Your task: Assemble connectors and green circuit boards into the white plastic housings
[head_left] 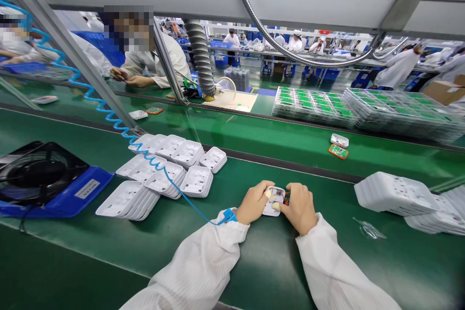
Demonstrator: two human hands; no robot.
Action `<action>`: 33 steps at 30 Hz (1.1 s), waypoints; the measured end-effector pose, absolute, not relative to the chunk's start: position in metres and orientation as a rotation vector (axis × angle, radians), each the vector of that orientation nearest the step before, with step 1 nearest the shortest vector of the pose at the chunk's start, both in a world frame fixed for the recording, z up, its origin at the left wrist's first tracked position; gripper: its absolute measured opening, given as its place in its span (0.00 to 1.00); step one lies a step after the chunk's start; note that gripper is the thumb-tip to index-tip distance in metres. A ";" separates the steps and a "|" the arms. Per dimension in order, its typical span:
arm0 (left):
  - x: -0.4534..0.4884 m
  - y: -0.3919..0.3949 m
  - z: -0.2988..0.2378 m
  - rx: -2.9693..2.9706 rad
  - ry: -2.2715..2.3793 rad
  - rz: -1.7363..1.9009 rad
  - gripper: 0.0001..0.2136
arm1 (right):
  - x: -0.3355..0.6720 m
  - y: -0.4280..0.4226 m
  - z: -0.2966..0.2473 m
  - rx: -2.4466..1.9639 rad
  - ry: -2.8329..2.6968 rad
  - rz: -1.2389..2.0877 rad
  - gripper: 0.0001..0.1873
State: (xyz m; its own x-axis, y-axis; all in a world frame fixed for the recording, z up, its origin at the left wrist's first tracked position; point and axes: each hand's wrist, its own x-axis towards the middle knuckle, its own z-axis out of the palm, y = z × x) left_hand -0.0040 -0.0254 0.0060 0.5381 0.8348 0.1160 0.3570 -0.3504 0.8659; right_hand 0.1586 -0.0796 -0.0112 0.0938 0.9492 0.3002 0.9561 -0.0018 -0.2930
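Observation:
Both my hands rest on the green bench in the lower middle and grip one small white plastic housing (274, 199) between them. My left hand (254, 202) holds its left side, thumb pressed on top. My right hand (300, 206) curls round its right side, where a bit of green and red circuit board (286, 198) shows at the fingers. A blue wrist strap (228, 215) sits on my left wrist, with a coiled blue cord (109, 116) running up to the left. Both sleeves are white.
Stacks of white housings (165, 172) lie left of my hands, more white stacks (395, 193) at the right. A black fan on a blue base (39, 179) stands far left. Trays of green boards (312, 104) sit beyond the belt. A co-worker's hands (125, 77) work opposite.

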 end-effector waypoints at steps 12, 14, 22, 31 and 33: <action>0.003 -0.029 0.000 2.022 0.949 0.797 0.14 | 0.150 -0.084 -0.001 -1.752 -1.987 0.530 0.12; 0.004 -0.029 -0.002 2.017 0.960 0.818 0.14 | 0.153 -0.082 -0.005 -1.775 -1.930 0.597 0.12; -0.015 -0.011 -0.002 1.993 1.272 1.137 0.12 | 0.200 -0.006 0.006 -1.611 -1.483 1.262 0.12; -0.029 -0.004 0.011 2.206 1.536 1.136 0.12 | 0.200 0.008 -0.016 -1.653 -1.384 0.452 0.24; -0.035 -0.005 0.021 2.273 1.660 1.122 0.11 | 0.185 -0.009 -0.033 -1.661 -1.615 0.317 0.18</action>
State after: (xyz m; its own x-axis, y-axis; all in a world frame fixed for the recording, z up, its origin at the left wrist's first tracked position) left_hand -0.0348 -0.0052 0.0207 0.1284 0.8605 0.4930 0.7781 -0.3956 0.4879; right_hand 0.1855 -0.0093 -0.0333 0.1606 0.9289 0.3338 0.7338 0.1139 -0.6698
